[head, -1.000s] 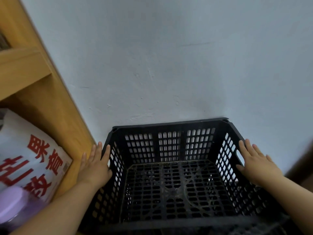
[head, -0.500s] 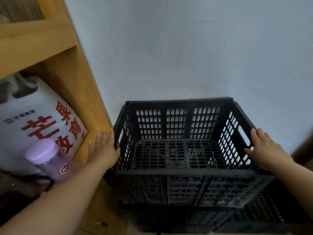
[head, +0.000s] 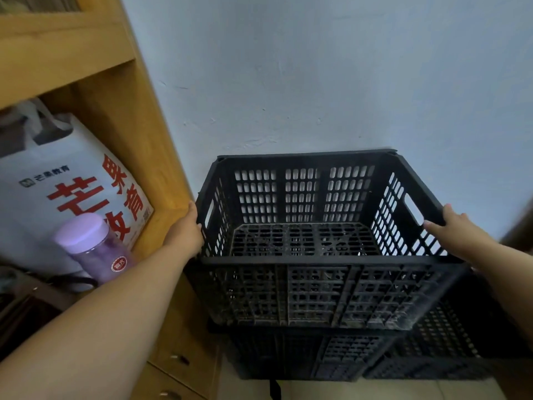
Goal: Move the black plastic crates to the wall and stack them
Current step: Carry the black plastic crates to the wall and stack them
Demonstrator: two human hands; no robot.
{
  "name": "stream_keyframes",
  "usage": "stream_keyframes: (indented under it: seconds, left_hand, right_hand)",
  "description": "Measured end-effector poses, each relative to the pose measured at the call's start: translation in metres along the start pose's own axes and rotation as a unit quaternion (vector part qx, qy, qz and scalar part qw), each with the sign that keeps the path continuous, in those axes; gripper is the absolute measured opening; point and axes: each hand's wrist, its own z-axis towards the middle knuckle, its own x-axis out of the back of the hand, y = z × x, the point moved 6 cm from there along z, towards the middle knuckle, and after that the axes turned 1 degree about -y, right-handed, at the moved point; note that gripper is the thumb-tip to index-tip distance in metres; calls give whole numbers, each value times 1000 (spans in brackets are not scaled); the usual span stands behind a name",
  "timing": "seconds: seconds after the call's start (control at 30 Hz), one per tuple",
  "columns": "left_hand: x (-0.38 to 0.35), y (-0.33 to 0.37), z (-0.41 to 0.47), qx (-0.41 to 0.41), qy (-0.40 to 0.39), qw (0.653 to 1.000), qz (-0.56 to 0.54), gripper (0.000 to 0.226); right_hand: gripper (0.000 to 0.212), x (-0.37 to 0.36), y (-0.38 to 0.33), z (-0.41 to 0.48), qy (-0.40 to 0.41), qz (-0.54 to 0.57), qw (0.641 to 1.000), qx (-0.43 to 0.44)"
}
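A black plastic crate (head: 314,293) sits on top of another black crate (head: 305,353), its back against the pale wall (head: 317,82). A further black crate (head: 450,339) lies lower right, partly under the stack. My left hand (head: 187,226) presses flat against the outside of the top crate's left wall, next to the handle slot; its fingertips are hidden between crate and shelf. My right hand (head: 452,229) holds the top crate's right rim, thumb on the inside, fingers over the outer side.
A wooden shelf unit (head: 138,145) stands tight against the crates' left side. It holds a white bag with red characters (head: 72,192) and a purple-lidded jar (head: 92,249). Light floor tiles (head: 360,391) show below the stack.
The view has pulled back and up, so the crate's front wall and the crates beneath it now show. Both hands stay on the top crate's sides, and both arms are stretched out further.
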Motion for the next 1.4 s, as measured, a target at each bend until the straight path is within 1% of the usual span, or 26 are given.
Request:
stream_keyframes:
  seconds: [0.13, 0.3, 0.5, 0.57, 0.6, 0.63, 0.7, 0.77, 0.87, 0.97, 1.17, 1.4]
  left_hand:
    - [4, -2, -1, -19, 4, 1000, 2, 59]
    - [10, -8, -2, -11, 1, 1000, -9, 59]
    - [9, -15, -6, -25, 9, 1000, 12, 58]
    - [6, -18, -7, -22, 11, 1000, 14, 56]
    - [4, -20, -5, -29, 17, 999, 41, 56]
    - [2, -20, -4, -40, 24, 995, 91, 56]
    - [2, -16, -7, -71, 53, 976, 196, 59]
    - [2, -9, -12, -117, 79, 964, 227, 63]
    - [2, -5, -19, -154, 75, 966, 195, 72]
    - [5, -6, -19, -151, 66, 976, 145, 72]
    - [4, 0, -17, -160, 81, 974, 136, 67]
    - [3, 3, -13, -152, 88, 973, 148, 69]
  right_hand:
    - [51, -2, 2, -2, 3, 15, 1000, 0]
    - [46, -4, 0, -8, -5, 44, 999, 2]
    - [51, -12, -3, -22, -10, 40, 999, 21]
    - [57, -15, -2, -25, 1, -7, 999, 36]
    - [63, -17, -2, -27, 7, -50, 998, 47]
    - [67, -18, -3, -29, 15, -93, 994, 56]
    - [67, -18, -8, -34, 36, -154, 984, 80]
    - [65, -18, -14, -38, 55, -183, 975, 113]
    - [65, -20, -14, -36, 43, -173, 977, 119]
    - [67, -22, -12, -29, 24, -171, 978, 117]
    - [69, -20, -14, -13, 17, -169, 979, 115]
    - [68, -19, -15, -8, 1, -158, 981, 116]
